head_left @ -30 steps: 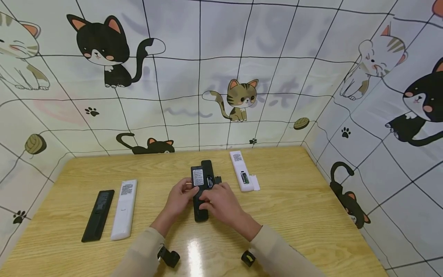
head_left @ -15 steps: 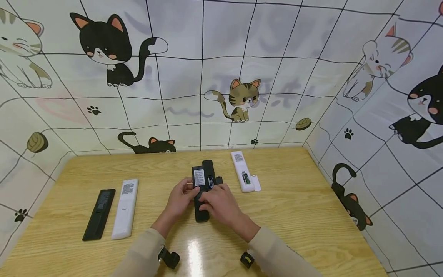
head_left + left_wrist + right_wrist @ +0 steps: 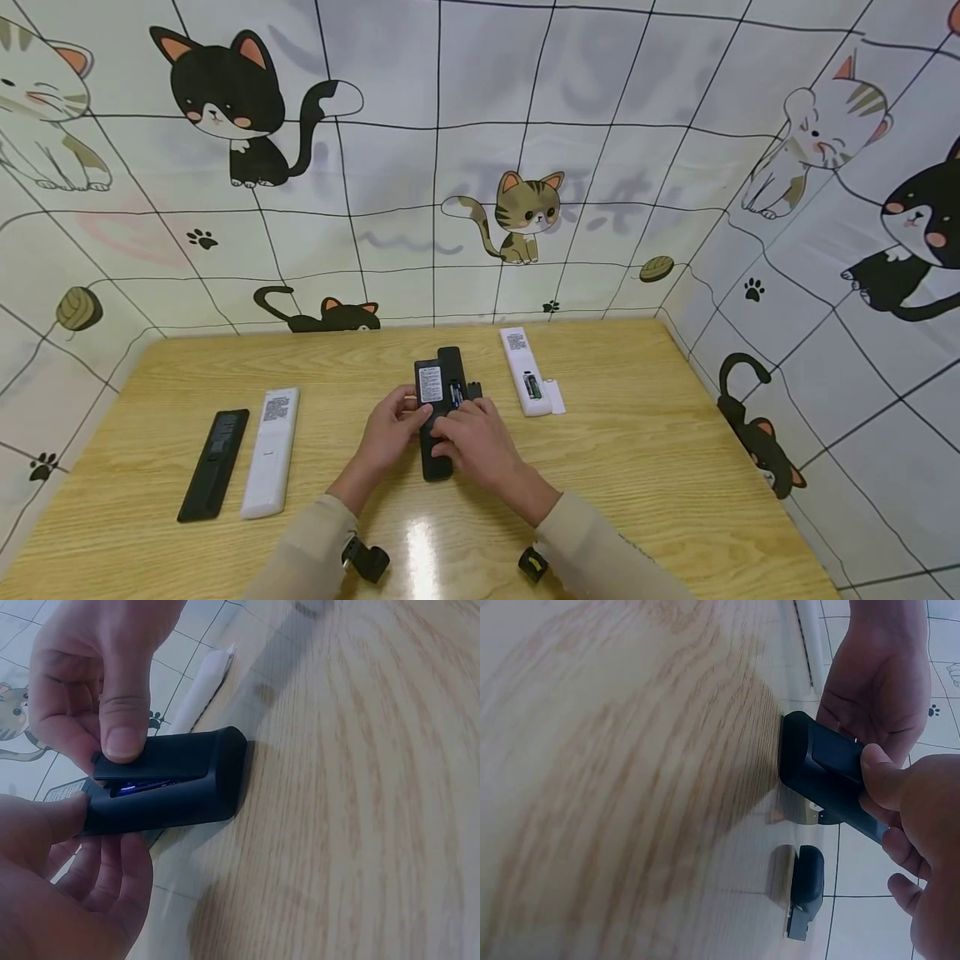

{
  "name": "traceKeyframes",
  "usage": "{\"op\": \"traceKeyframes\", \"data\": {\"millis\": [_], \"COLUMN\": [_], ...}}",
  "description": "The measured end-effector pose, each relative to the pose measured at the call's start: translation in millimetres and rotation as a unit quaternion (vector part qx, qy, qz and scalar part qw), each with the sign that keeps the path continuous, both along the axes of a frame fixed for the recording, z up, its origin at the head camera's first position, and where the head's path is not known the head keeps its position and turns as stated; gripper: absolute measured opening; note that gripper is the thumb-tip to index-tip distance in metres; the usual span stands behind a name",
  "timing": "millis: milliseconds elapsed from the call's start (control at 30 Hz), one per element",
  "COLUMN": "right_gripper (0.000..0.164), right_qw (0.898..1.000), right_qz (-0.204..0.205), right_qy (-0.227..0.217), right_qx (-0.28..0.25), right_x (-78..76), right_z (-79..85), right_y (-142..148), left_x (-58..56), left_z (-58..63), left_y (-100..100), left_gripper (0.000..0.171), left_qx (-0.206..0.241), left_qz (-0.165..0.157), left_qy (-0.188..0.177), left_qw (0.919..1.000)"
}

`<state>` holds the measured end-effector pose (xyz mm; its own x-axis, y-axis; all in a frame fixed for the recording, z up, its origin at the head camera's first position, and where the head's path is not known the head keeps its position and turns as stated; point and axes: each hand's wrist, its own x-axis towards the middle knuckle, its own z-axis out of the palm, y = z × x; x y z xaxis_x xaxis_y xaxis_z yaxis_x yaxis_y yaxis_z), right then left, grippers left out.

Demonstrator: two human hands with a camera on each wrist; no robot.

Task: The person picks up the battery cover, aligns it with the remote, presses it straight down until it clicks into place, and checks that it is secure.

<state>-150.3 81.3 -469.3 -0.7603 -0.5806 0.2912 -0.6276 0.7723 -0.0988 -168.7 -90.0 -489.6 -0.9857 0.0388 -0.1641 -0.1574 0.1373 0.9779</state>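
Note:
In the head view my left hand (image 3: 390,429) grips a black remote control (image 3: 437,467), its back with the white label facing up. My right hand (image 3: 480,442) is over its lower part. The left wrist view shows the right thumb (image 3: 124,742) on one end of the black battery cover (image 3: 180,754), fingers behind it. The cover sits tilted over the compartment, and a blue battery (image 3: 142,786) shows in the gap. Left fingers (image 3: 112,870) support the remote from below. In the right wrist view the remote's end (image 3: 799,746) is at the table surface.
Behind lies another black remote (image 3: 450,360), compartment uncovered, a small black cover (image 3: 473,389) beside it. A white remote (image 3: 517,358) with battery exposed and its cover (image 3: 553,396) lie right. A black remote (image 3: 213,467) and white remote (image 3: 270,454) lie left on the wooden table (image 3: 637,467).
The head view shifts slightly. Both hands stay at the black remote in nearly the same pose, and the other remotes lie where they were.

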Motion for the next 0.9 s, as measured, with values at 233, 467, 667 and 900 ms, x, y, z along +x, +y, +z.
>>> {"op": "traceKeyframes", "data": {"millis": [233, 467, 667, 900], "right_gripper": [0.019, 0.022, 0.023, 0.024], "right_qw": [1.0, 1.0, 0.999, 0.999], "right_qz": [-0.011, -0.023, -0.034, -0.045], "right_qy": [0.012, 0.018, 0.01, 0.005], "right_qx": [0.005, 0.003, 0.006, 0.011], "right_x": [1.6, 2.4, 2.9, 2.8], "right_z": [0.0, -1.7, -1.3, -1.9], "right_y": [-0.6, -0.3, -1.1, -1.9], "left_x": [1.8, -1.1, 0.5, 2.1], "left_z": [3.1, 1.1, 0.8, -0.2], "left_y": [0.1, 0.4, 1.1, 0.7], "left_gripper": [0.032, 0.035, 0.033, 0.032], "left_qx": [-0.009, -0.014, -0.016, -0.021], "left_qz": [-0.001, -0.003, 0.001, 0.001], "left_qy": [0.0, -0.004, 0.005, 0.012], "left_qw": [1.0, 0.9999, 0.9999, 0.9997]}}
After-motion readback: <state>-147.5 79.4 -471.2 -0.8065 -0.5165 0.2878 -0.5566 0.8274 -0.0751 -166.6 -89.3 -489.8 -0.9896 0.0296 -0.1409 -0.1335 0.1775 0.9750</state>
